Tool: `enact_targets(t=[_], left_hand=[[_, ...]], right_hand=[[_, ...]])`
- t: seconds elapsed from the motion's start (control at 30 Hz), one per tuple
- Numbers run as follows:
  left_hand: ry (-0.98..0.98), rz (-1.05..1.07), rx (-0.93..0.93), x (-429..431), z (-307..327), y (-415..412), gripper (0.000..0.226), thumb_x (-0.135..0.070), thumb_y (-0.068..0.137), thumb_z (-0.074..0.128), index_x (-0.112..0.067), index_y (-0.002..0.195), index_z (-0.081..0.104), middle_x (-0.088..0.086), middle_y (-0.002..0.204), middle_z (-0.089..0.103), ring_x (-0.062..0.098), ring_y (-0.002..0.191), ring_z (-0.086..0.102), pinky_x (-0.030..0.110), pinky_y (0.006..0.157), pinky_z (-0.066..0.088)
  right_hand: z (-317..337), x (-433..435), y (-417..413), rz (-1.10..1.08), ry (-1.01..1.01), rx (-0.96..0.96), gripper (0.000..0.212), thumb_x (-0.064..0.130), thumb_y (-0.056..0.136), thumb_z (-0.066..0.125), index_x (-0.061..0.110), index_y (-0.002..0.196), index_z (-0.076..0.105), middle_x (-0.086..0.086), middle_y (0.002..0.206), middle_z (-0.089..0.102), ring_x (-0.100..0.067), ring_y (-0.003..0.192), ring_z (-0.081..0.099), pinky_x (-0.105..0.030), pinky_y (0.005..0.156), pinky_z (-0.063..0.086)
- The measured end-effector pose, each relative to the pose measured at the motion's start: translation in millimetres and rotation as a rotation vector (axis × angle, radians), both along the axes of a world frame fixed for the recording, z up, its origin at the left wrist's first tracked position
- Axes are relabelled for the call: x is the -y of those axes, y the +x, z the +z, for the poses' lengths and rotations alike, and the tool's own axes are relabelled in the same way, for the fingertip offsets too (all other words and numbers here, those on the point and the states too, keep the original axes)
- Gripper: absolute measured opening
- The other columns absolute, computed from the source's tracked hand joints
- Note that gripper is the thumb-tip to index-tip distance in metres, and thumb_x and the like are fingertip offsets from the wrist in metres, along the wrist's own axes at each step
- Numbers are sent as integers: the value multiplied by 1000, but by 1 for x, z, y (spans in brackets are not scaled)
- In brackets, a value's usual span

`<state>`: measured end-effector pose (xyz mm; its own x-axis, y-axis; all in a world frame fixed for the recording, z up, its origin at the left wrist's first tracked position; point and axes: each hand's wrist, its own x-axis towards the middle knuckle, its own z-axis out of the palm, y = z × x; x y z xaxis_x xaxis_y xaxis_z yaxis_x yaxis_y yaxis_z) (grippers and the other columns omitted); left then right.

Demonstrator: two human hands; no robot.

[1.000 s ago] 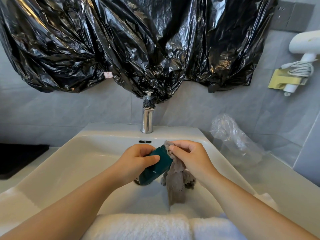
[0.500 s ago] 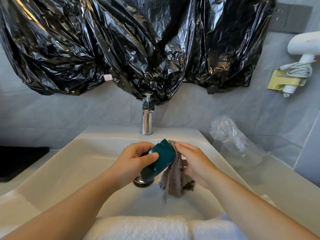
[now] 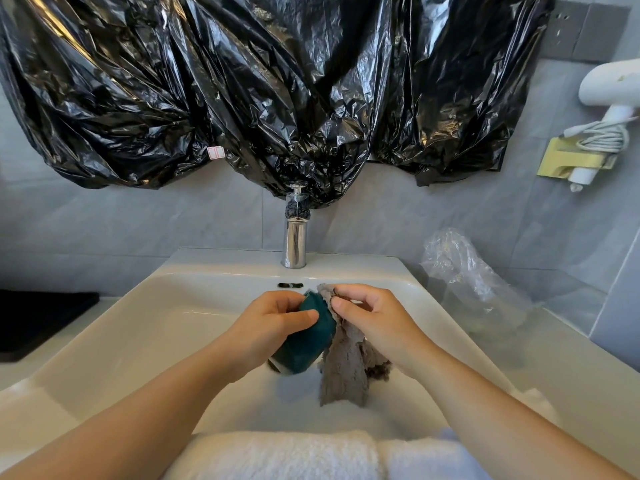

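Note:
Over the white sink basin (image 3: 145, 327) my left hand (image 3: 266, 327) grips a dark green block-shaped object (image 3: 306, 344), thumb on its near face, fingers curled behind it. My right hand (image 3: 374, 317) pinches the top of a grey fuzzy cloth (image 3: 343, 368) against the block's upper right edge. The cloth hangs down from that pinch toward the basin floor. The drain is mostly hidden behind the green block.
A chrome tap (image 3: 295, 237) stands behind the basin. Black plastic sheeting (image 3: 277, 91) covers the wall above. A clear plastic bag (image 3: 467, 275) lies on the counter at right, a white hair dryer (image 3: 613, 95) hangs on the wall. White towels (image 3: 277, 455) lie along the near edge.
My right hand has shifted its pinch to the cloth's top edge at the block's corner. The cloth hangs lower than half a second ago. The green block has stayed in my left hand.

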<state>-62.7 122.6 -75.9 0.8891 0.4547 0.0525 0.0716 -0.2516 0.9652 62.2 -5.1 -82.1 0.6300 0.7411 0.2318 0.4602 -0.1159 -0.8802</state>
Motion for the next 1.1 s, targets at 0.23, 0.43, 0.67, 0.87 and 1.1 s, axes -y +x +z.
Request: enact_targets(t=[0.23,0.43,0.67,0.87,1.1], left_hand=[[47,-26,-10,-1,-2,1,13,-8,94,56,-14,95,68,8,95,74,24,92,68,31,81,56],[102,-77,-22,-3,-6,-3,15,-6,95,55,-9,102,68,13,100,73,29,95,68,38,87,55],[113,-137,6,-2,-5,-2,16,-6,96,53,-7,102,68,10,95,74,21,86,70,28,76,57],[-20,-157,-63,-3,-3,-1,33,-28,78,65,-9,104,68,16,100,71,25,88,67,42,90,51],[12,8,-67,-3,-4,0,21,-22,95,57,-6,95,70,18,93,72,25,79,64,34,75,47]], right_hand=[[-3,0,-1,-15,-12,185,33,26,101,48,25,132,61,9,129,62,-6,122,52,-33,108,44],[0,0,-9,82,-92,335,40,25,103,42,26,143,47,12,144,48,-2,132,41,-16,108,35],[7,2,-1,38,-107,14,38,33,105,35,26,139,49,29,106,50,12,97,47,2,74,34],[0,0,-2,49,-73,-138,26,35,100,48,29,120,64,6,131,61,-14,127,51,-38,113,38],[-3,-1,-5,52,-20,-21,25,27,98,53,31,118,69,9,120,68,-8,115,59,-33,106,45]])
